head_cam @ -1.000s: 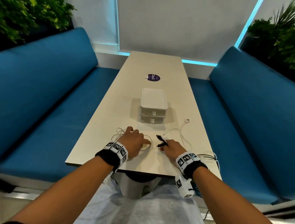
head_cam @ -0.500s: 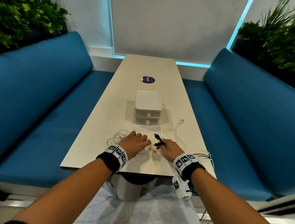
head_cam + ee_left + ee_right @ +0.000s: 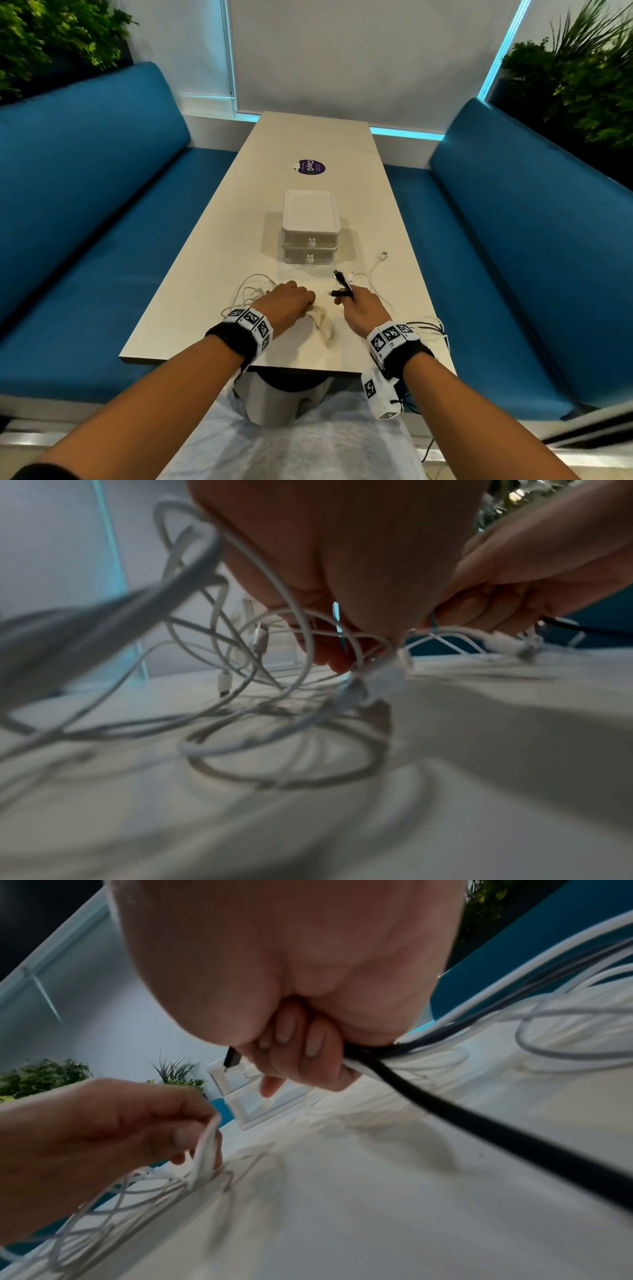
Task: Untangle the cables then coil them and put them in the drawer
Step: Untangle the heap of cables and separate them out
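At the desk's (image 3: pixel 191 325) near edge I see my left hand (image 3: pixel 286 305) pinching white cables (image 3: pixel 294 653); at 3 o'clock, my right hand (image 3: pixel 363 308) grips black cables (image 3: pixel 479 1118). Bare desk leads toward 12 to the shut drawer unit (image 3: pixel 310 233), then a "ClayG" sticker (image 3: pixel 311 167).

One bit of readable print out here: a round purple sticker (image 3: pixel 309 167) on the table (image 3: pixel 219 219), lying along the middle of the far half, beyond the white drawer box (image 3: pixel 310 226). White letters on it spell "ClayG", turned sideways. Smaller lines beside that word are too fine to make out. The wrist bands carry only black-and-white square code patterns, no letters.
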A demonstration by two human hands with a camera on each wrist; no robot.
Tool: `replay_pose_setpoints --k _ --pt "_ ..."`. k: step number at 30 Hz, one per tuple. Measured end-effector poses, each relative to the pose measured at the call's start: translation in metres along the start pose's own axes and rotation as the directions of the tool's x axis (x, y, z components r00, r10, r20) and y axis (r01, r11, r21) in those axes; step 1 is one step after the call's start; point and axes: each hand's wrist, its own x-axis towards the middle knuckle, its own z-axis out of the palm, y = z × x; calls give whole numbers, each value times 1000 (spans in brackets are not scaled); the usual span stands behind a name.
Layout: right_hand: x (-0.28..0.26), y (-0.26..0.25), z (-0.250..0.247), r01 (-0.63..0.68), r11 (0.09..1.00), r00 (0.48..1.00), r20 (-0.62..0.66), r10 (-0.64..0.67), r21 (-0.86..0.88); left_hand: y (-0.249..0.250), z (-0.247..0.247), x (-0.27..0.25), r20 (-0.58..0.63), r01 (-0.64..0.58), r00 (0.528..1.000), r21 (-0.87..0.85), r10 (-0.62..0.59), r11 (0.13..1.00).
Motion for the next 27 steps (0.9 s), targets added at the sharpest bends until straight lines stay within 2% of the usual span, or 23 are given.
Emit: replay_pose_setpoints --k 3,6,11,15,20,24,27 --pt "2 0 -2 -20 997 999 -41 24 80 1 -3 1 -1 206 977 -257 -213 944" --pt "3 -3 -3 -30 975 995 -86 49 218 0 -2 3 36 300 951 -361 -308 883" --pt "9 -6 -4 -18 945 992 -114 58 326 12 1 6 23 256 965 -319 -263 912" --pt "7 -15 1 -18 936 997 -61 42 353 21 8 7 -51 130 987 -325 -155 937" --pt "7 -18 9 -1 969 999 -39 11 246 30 14 5 -129 -3 991 -229 -27 974" --pt "11 1 -4 -61 992 992 -107 73 114 9 13 -3 -53 117 991 -79 -122 990" --pt "13 16 -18 -117 989 986 -111 127 96 -6 11 -11 -39 155 987 -76 -158 985"
